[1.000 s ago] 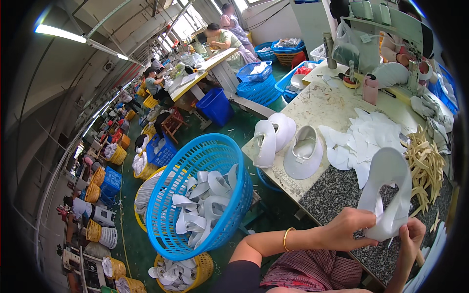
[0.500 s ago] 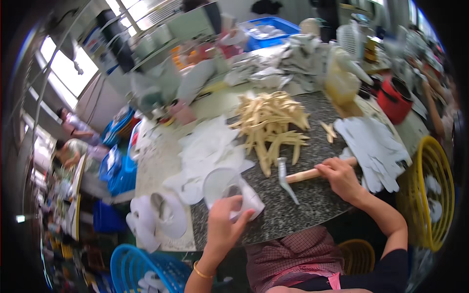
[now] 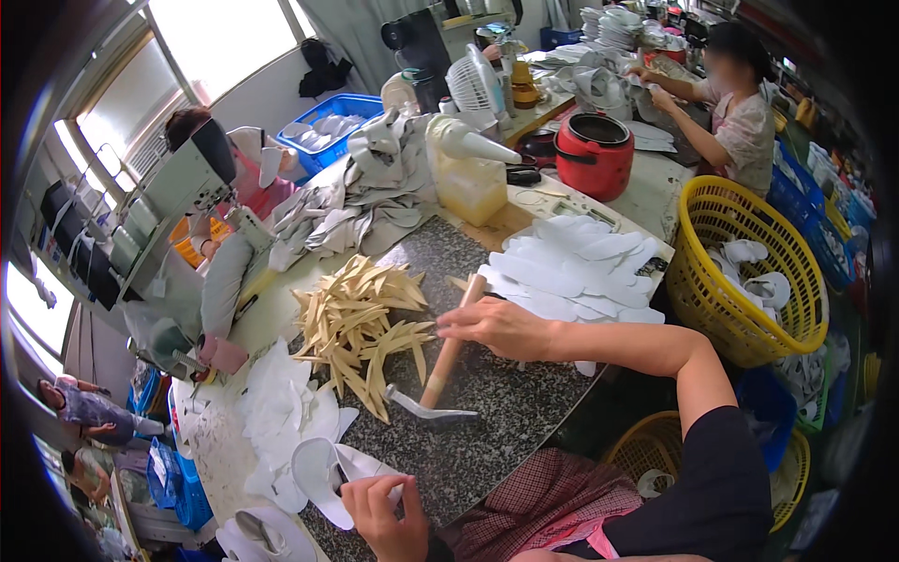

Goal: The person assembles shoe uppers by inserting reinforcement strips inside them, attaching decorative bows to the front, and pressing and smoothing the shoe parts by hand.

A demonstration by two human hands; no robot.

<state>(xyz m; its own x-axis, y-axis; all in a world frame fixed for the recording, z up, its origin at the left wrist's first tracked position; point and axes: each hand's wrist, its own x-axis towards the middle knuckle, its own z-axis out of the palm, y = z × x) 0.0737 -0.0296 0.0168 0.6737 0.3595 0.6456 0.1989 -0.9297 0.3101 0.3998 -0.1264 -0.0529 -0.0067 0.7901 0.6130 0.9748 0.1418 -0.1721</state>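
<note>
My right hand (image 3: 506, 328) is closed round the wooden handle of a hammer (image 3: 438, 379). The hammer's thin metal head lies low over the speckled stone slab (image 3: 524, 393). At the near edge, my left hand (image 3: 386, 517) pinches a white curved shoe upper (image 3: 318, 478), which stands partly folded on the slab. Beyond the hammer is a heap of cream-coloured, pointed strips (image 3: 361, 314). Flat white cut pieces (image 3: 281, 412) spread out left of the heap. To the right of my right hand, white insole-shaped pieces (image 3: 571, 267) are stacked in a fan.
A yellowish glue jug (image 3: 468, 178) and a red pot (image 3: 595, 159) stand at the back, near a pile of grey pieces (image 3: 365, 187). On the right is a yellow basket (image 3: 749, 328) with white uppers. Another person (image 3: 740, 112) works at the far right.
The view has swung right, so the table's things appear further left. My right hand has turned the hammer's handle more upright, its head towards me. The left hand still holds the upper.
</note>
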